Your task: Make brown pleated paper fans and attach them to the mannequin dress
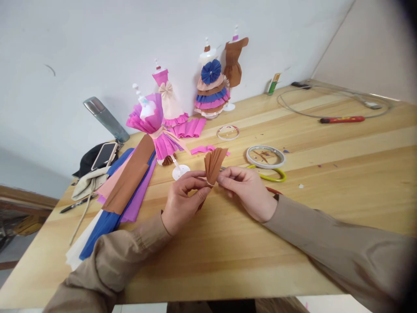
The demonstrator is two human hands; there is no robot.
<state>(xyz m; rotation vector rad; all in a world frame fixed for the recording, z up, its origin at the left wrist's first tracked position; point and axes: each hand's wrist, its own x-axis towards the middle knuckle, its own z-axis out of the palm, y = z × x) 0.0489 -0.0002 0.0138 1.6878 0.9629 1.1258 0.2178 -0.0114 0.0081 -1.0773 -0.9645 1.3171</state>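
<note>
My left hand (182,198) and my right hand (246,189) meet above the wooden table (293,226), both pinching the gathered lower end of a pleated brown paper fan (215,163). The fan opens upward between my fingertips. Just behind it stands a small mannequin (153,115) in a pink and purple paper dress on a white round base (180,171). A pink pleated scrap (203,149) lies right behind the fan.
Long crepe paper strips (127,187) in brown, blue, purple and white lie at left. Three more dressed mannequins (211,84) stand by the wall. Tape rolls (265,156), yellow-handled scissors (272,176), a phone (104,155), a metal flask (106,118) and a red tool (342,119) are around.
</note>
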